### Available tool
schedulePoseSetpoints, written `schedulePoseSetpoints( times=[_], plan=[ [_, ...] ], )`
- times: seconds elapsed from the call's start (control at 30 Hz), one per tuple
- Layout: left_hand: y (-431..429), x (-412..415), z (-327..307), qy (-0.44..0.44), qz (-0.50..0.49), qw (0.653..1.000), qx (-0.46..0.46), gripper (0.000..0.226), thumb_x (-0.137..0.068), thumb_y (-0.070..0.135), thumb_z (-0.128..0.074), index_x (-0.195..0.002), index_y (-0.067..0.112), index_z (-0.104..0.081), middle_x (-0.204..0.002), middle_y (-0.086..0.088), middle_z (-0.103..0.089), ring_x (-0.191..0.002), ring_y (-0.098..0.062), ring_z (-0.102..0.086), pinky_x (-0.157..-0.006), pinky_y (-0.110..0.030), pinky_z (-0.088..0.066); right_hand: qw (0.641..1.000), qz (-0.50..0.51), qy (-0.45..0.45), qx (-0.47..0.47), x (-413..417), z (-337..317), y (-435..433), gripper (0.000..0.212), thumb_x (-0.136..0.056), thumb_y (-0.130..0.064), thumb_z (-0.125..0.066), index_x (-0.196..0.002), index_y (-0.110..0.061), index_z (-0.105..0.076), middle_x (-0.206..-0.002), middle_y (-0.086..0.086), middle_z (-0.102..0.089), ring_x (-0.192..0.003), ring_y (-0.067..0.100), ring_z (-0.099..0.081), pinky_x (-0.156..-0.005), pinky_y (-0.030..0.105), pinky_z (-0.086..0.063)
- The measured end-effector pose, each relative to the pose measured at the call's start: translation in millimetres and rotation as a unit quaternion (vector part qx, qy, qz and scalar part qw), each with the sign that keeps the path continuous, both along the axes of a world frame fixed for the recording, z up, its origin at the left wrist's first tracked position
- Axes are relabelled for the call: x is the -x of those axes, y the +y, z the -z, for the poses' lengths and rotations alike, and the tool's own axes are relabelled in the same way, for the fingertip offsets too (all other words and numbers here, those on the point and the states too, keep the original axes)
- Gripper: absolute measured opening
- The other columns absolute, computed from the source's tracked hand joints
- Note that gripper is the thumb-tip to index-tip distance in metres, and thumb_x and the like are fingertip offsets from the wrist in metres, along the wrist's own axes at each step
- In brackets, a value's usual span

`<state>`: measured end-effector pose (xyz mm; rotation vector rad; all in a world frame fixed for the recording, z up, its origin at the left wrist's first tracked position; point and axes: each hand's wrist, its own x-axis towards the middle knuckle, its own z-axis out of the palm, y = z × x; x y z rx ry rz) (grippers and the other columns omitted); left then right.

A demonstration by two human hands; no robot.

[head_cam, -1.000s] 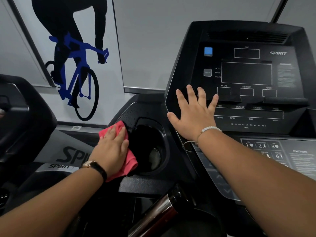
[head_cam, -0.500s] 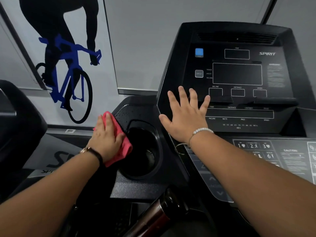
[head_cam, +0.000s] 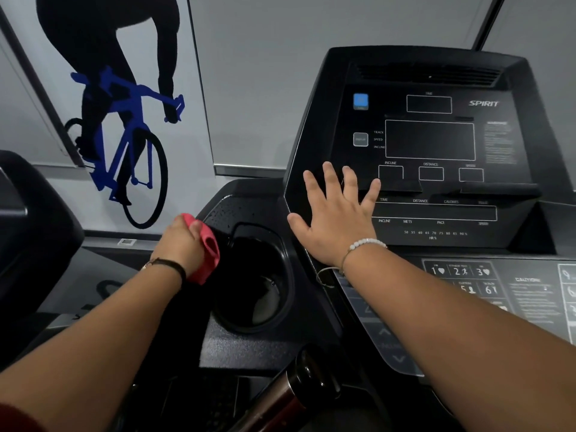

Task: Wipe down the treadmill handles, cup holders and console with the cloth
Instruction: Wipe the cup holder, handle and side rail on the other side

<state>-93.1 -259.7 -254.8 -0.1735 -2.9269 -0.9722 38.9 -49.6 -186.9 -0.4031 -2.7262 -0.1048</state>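
My left hand grips a pink cloth, bunched at the far-left rim of the black cup holder. The cloth touches the textured black surround just left of the cup holder's opening. My right hand lies flat with spread fingers on the lower left of the black treadmill console, which has dark display windows and a blue button. A metal handle with a dark end runs along the bottom centre.
A grey keypad panel with numbered buttons sits below the console at right. Another black machine stands at the left edge. A wall graphic of a cyclist on a blue bike is behind.
My left hand has slid the cloth up along the cup holder's left rim and gathered it from flat into a bunched grip. My right hand has stayed on the console.
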Motion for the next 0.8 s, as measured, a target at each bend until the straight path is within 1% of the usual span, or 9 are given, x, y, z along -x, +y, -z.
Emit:
schedulePoseSetpoints(
  times=[0.07, 0.1, 0.17, 0.23, 0.33, 0.43, 0.67, 0.73, 0.8],
  plan=[
    [12, 1, -5, 0.013, -0.008, 0.999, -0.031, 0.034, -0.100, 0.032, -0.028, -0.120, 0.012, -0.045, -0.110, -0.014, -0.056, -0.100, -0.035, -0.056, -0.087, -0.044, -0.045, 1.000, 0.000, 0.000, 0.001, 0, -1, 0, 0.074, -0.088, -0.062, -0.028, -0.150, -0.027, -0.009, -0.159, 0.006, -0.003, -0.144, 0.033, 0.004, -0.108, 0.067, 0.009],
    [17, -4, -3, 0.032, 0.013, 0.999, -0.033, 0.034, -0.100, 0.031, -0.031, -0.126, 0.014, -0.042, -0.121, -0.014, -0.052, -0.104, -0.034, -0.055, -0.089, -0.045, -0.046, 1.000, 0.000, 0.000, 0.002, 0, -1, 0, 0.074, -0.088, -0.062, -0.028, -0.150, -0.027, -0.009, -0.159, 0.006, -0.002, -0.144, 0.034, 0.004, -0.108, 0.068, 0.008],
    [25, -22, 4, 0.102, 0.092, 0.990, 0.012, 0.051, -0.098, 0.026, -0.041, -0.145, 0.019, -0.024, -0.152, -0.013, -0.024, -0.130, -0.035, -0.038, -0.103, -0.049, -0.038, 1.000, 0.000, -0.001, 0.001, 1, 0, 0, 0.074, -0.088, -0.062, -0.027, -0.150, -0.027, -0.009, -0.159, 0.006, -0.002, -0.144, 0.034, 0.004, -0.108, 0.068, 0.008],
    [22, -29, 8, 0.158, 0.148, 0.975, 0.047, 0.062, -0.098, 0.023, -0.043, -0.151, 0.023, -0.010, -0.159, -0.006, -0.002, -0.143, -0.030, -0.015, -0.110, -0.048, -0.026, 1.000, 0.000, -0.003, -0.002, 1, 0, 0, 0.074, -0.088, -0.062, -0.027, -0.150, -0.027, -0.009, -0.159, 0.006, -0.002, -0.144, 0.034, 0.004, -0.108, 0.068, 0.007],
    [20, 2, -4, 0.140, 0.162, 0.977, -0.002, 0.055, -0.099, 0.022, -0.038, -0.150, 0.017, -0.017, -0.156, -0.009, -0.017, -0.141, -0.025, -0.022, -0.113, -0.037, -0.022, 1.000, 0.001, -0.004, -0.002, 1, 0, 0, 0.074, -0.088, -0.062, -0.027, -0.150, -0.027, -0.009, -0.159, 0.006, -0.002, -0.144, 0.034, 0.004, -0.108, 0.068, 0.008],
    [33, 30, -22, 0.092, 0.147, 0.982, -0.074, 0.044, -0.100, 0.019, -0.035, -0.142, 0.007, -0.036, -0.142, -0.017, -0.043, -0.130, -0.029, -0.040, -0.107, -0.034, -0.029, 1.000, 0.002, -0.002, -0.002, 1, -1, -1, 0.074, -0.088, -0.062, -0.028, -0.150, -0.027, -0.009, -0.159, 0.006, -0.003, -0.144, 0.034, 0.003, -0.108, 0.068, 0.007],
    [-7, 23, 11, 0.162, 0.270, 0.949, 0.005, 0.067, -0.094, 0.009, -0.048, -0.151, 0.019, -0.014, -0.158, 0.000, -0.012, -0.144, -0.014, -0.013, -0.116, -0.028, -0.012, 1.000, 0.002, -0.002, -0.002, 0, -1, 0, 0.073, -0.089, -0.062, -0.028, -0.150, -0.027, -0.009, -0.159, 0.005, -0.002, -0.144, 0.033, 0.004, -0.108, 0.067, 0.008],
    [-11, 27, 13, 0.152, 0.254, 0.955, -0.013, 0.061, -0.096, 0.011, -0.045, -0.150, 0.015, -0.017, -0.156, -0.002, -0.018, -0.143, -0.016, -0.017, -0.115, -0.027, -0.012, 1.000, 0.002, -0.003, -0.001, 1, -1, 0, 0.073, -0.089, -0.062, -0.027, -0.150, -0.027, -0.009, -0.159, 0.005, -0.002, -0.144, 0.034, 0.004, -0.108, 0.067, 0.008],
    [4, 27, 7, 0.118, 0.173, 0.974, -0.081, 0.048, -0.099, 0.017, -0.039, -0.145, 0.009, -0.031, -0.150, -0.011, -0.034, -0.138, -0.023, -0.031, -0.112, -0.028, -0.019, 1.000, 0.002, -0.004, -0.003, 1, -1, 0, 0.074, -0.088, -0.063, -0.027, -0.150, -0.027, -0.008, -0.159, 0.005, -0.002, -0.144, 0.034, 0.003, -0.108, 0.068, 0.008]
  ],
)
